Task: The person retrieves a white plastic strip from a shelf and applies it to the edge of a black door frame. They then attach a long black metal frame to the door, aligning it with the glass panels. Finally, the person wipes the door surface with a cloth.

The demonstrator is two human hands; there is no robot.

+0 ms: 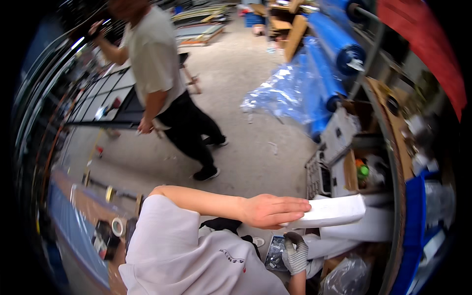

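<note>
My bare left hand (pixel 275 211) reaches across to the right, its fingers together along a long white box (pixel 332 211). The thumb side is hidden, but the box is held out past my fingertips. Below it, my right hand (pixel 295 250) wears a striped glove with dark fingers. Those fingers are bent and close together, and whatever they hold, if anything, is hidden. Beside this glove is a small open box of metal parts (pixel 277 253).
A person (pixel 160 78) in a light shirt walks at the left by a dark frame (pixel 128 110). Blue film rolls (pixel 339 46) lean at the far right. A metal-edged shelf (pixel 393 147) borders my right side. A tape roll (pixel 117 226) rests on the left bench.
</note>
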